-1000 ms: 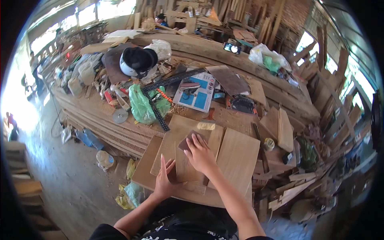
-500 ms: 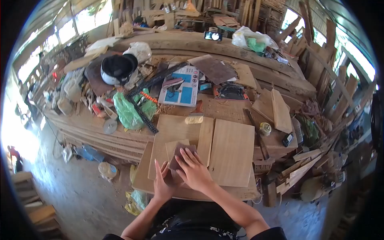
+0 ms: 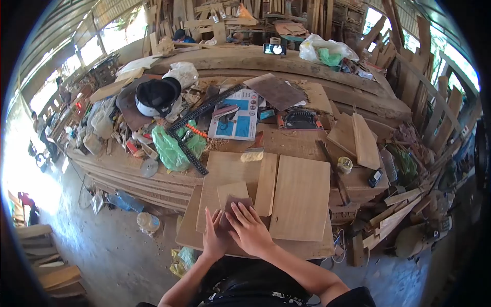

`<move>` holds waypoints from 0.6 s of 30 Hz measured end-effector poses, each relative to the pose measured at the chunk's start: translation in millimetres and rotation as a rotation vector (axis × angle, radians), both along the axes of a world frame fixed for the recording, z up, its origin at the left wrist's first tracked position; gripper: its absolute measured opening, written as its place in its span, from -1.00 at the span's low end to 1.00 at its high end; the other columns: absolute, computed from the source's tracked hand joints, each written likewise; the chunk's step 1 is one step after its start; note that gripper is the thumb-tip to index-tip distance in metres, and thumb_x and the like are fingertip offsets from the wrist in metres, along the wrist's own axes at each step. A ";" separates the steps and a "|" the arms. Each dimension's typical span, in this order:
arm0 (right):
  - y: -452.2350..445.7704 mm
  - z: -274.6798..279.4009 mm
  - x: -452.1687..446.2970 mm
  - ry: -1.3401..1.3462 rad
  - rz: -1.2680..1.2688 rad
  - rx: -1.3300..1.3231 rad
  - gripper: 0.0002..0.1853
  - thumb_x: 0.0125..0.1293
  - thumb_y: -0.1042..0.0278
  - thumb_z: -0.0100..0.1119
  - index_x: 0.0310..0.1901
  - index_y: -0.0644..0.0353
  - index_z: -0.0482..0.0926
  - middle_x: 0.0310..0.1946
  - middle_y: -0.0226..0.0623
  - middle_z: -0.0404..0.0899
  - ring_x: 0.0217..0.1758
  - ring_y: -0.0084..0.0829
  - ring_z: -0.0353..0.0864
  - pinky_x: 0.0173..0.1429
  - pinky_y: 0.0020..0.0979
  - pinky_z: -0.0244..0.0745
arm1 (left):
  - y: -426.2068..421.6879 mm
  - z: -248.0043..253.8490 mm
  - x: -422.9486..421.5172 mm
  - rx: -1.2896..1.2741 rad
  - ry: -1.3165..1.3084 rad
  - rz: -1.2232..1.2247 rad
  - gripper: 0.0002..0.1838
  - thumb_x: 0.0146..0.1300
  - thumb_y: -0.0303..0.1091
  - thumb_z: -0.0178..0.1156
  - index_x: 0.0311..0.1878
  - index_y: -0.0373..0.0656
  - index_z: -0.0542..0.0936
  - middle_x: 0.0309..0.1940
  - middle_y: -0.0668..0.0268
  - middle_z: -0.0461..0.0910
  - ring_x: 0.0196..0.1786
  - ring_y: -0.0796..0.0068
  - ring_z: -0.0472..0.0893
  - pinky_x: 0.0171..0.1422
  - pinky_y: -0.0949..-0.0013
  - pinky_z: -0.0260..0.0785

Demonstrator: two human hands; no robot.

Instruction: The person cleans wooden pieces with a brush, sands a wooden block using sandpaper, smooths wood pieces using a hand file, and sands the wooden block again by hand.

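Observation:
A small light wooden piece [image 3: 231, 191] lies on a wider board [image 3: 214, 171] close to my body. My right hand [image 3: 250, 228] presses flat on a dark brown sheet, likely sandpaper [image 3: 238, 201], which covers the near part of the small piece. At its left edge my left hand [image 3: 215, 236] stands with thumb and fingers apart, touching or bracing the near end; its fingertips are partly hidden. To the right lies another flat board [image 3: 300, 197], beside a narrow strip [image 3: 266, 184]. A brush [image 3: 252, 154] with pale bristles rests at the board's far edge.
Behind the boards are a black metal square [image 3: 193, 157], a green plastic bag [image 3: 171, 148] and a blue-white box [image 3: 235, 115]. A cap [image 3: 157, 96] sits at the left. On the right are a hammer [image 3: 335, 176], a tape roll [image 3: 344, 165] and wood offcuts.
My right hand has drawn the brown sheet back toward my body, closer to my left hand, uncovering the far part of the small piece. The head view has shifted.

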State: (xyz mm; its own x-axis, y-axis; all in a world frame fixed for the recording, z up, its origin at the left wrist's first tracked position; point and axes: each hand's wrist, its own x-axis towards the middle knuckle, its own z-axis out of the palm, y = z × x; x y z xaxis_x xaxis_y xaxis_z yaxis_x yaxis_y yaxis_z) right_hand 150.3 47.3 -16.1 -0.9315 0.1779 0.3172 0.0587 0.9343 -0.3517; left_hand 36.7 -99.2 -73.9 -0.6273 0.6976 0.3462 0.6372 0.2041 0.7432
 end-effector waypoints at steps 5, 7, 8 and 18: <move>29.6 -5.0 -60.1 0.052 -0.052 0.026 -0.38 0.52 0.06 0.12 0.49 0.19 0.41 0.59 0.06 0.20 0.68 0.04 0.13 0.71 0.08 0.02 | 2.4 12.9 5.3 0.050 -0.117 0.007 0.52 -0.04 -0.09 0.69 0.68 -0.30 -0.33 0.44 -0.17 0.45 0.54 -0.08 0.42 0.54 0.07 0.34; 34.6 -1.9 -82.2 0.038 -0.092 0.054 -0.35 0.53 0.04 0.09 0.53 0.19 0.34 0.61 0.07 0.14 0.68 0.07 0.09 0.71 0.09 -0.01 | 1.3 11.5 2.1 0.007 -0.012 -0.008 0.53 -0.06 -0.10 0.70 0.68 -0.30 -0.32 0.48 -0.15 0.41 0.55 -0.12 0.40 0.57 0.03 0.29; 33.0 -1.9 -83.6 0.033 -0.096 0.062 -0.35 0.53 0.04 0.09 0.53 0.19 0.34 0.62 0.07 0.13 0.69 0.07 0.09 0.71 0.08 -0.01 | 0.5 9.1 1.6 -0.015 0.037 -0.016 0.53 -0.07 -0.11 0.70 0.68 -0.30 -0.32 0.50 -0.14 0.39 0.55 -0.14 0.39 0.59 0.01 0.26; -16.3 15.4 27.2 -0.162 0.054 0.097 -0.37 0.50 -0.03 0.14 0.47 0.16 0.44 0.60 0.14 0.15 0.68 0.08 0.11 0.65 0.11 0.13 | 3.8 10.8 4.8 0.078 0.089 0.065 0.28 0.07 -0.34 0.57 0.66 -0.41 -0.16 0.39 -0.11 0.52 0.47 -0.09 0.50 0.47 0.08 0.42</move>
